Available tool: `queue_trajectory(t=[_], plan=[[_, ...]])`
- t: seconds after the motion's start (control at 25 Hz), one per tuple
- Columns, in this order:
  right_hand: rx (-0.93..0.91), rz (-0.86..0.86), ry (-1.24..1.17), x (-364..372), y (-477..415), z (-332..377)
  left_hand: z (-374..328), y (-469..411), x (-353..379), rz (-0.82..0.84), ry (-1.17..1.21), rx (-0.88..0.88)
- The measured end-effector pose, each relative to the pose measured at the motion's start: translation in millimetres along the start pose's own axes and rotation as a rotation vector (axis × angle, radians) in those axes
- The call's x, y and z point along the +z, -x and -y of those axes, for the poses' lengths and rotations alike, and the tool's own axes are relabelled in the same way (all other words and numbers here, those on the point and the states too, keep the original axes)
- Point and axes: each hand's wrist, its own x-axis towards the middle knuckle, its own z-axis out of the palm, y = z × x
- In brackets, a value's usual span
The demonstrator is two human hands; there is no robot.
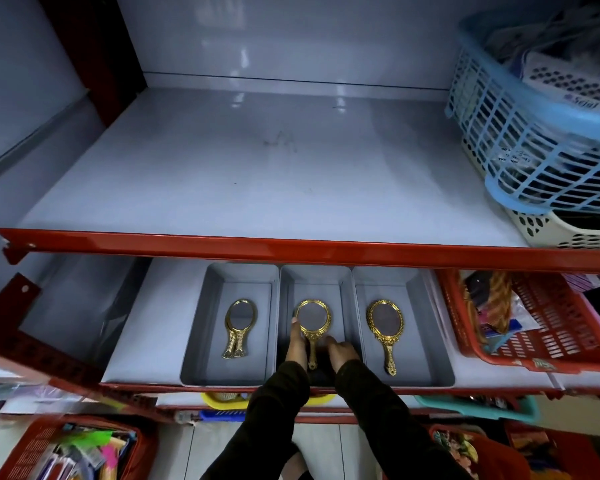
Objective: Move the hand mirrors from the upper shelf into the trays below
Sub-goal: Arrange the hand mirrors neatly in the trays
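Nearly done, as far as I can judge: the upper shelf [257,174] shows no mirrors on its bare board, only baskets [534,133] crowded into its right end. All the gold mirrors I can see are down in the three grey trays on the lower shelf. The left tray [194,355] holds what looks like two mirrors [238,327] stacked, handles toward the front edge. The right tray [430,358] holds one mirror [385,330] lying flat, handle forward too.

The last mirror [313,323] lies in the middle tray [284,282], glass up, handle pointing at me. Both my arms reach in under the upper shelf's red front rail, sleeves side by side over the tray's front wall. My left hand [297,344] is stretched along the mirror's left side, fingertips touching the rim of the round frame. My right hand [340,349] sits just right of the handle, fingers curled loosely down toward the tray floor. Neither hand is clenched around anything; the left only rests against the frame, and the right looks let go.

What seems left is squaring this mirror and drawing my hands out.
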Motion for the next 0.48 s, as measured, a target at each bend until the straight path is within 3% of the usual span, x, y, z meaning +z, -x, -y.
queue_trajectory(t=[0.2, 0.48], plan=[[-0.079, 0.000, -0.222, -3, 25, 8, -16, 23, -15, 0.017, -0.023, 0.153], [-0.099, 0.190, -0.328, 43, 56, 41, -69, 39, -75, -0.085, 0.114, 0.287]])
